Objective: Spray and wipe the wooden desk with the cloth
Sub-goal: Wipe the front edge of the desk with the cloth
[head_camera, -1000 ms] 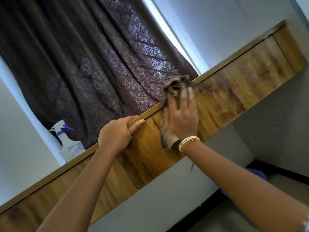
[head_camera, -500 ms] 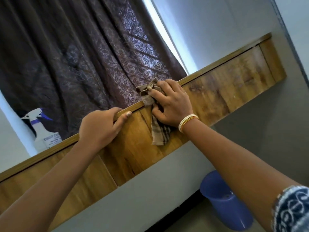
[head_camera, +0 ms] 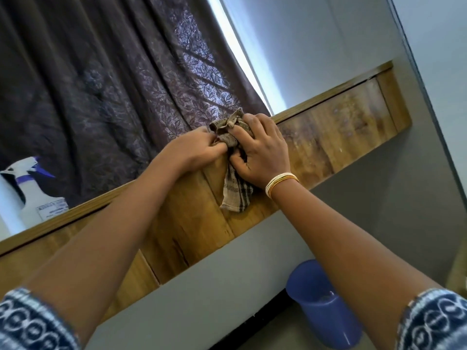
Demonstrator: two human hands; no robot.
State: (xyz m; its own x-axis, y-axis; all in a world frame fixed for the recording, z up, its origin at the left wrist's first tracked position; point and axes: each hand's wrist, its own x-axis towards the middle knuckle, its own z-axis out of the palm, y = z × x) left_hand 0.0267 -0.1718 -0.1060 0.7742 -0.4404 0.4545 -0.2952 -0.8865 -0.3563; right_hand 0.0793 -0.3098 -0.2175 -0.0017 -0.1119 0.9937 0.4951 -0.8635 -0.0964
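Observation:
The wooden desk (head_camera: 336, 137) shows its front panel and top edge, running diagonally from lower left to upper right. A brown checked cloth (head_camera: 233, 193) is bunched at the desk's top edge and hangs down over the front panel. My right hand (head_camera: 260, 152), with bangles on the wrist, grips the cloth against the wood. My left hand (head_camera: 199, 150) sits just left of it, fingers pinching the cloth's bunched upper part. A white spray bottle (head_camera: 32, 195) with a purple trigger stands on the desk top at the far left, its base hidden by the edge.
A dark patterned curtain (head_camera: 113, 84) hangs behind the desk, with a bright window strip beside it. A blue plastic bin (head_camera: 326, 306) stands on the floor under the desk's right part. A grey wall closes off the right side.
My left hand has slid right along the desk's top edge and taken hold of the cloth beside my right hand. The cloth stays at the edge; the view shifted slightly.

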